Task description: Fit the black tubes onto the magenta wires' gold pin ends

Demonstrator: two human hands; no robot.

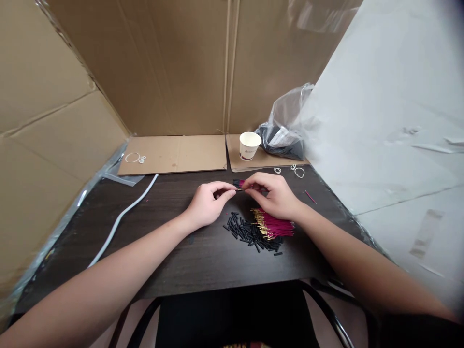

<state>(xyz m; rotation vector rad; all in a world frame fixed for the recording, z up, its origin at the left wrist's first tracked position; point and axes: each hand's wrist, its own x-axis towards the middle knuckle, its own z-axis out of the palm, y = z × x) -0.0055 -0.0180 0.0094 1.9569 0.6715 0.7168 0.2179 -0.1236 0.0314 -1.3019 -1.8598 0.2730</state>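
Note:
My left hand (207, 203) and my right hand (272, 194) meet over the dark table (174, 251), fingertips pinched together on a small piece between them, which looks like a short black tube and a thin magenta wire. Just behind the fingertips lies a small group of finished pieces (238, 182). Below my right hand rests a bundle of magenta wires with gold tips (272, 226). A loose pile of short black tubes (248, 234) lies beside that bundle.
A white paper cup (249, 145) and a clear plastic bag with dark contents (286, 130) stand on cardboard (174, 154) at the back. Rubber bands (135, 157) lie at back left and others (297, 171) at back right. A white strip (121, 218) curves at left. One stray wire (310, 196) lies at right.

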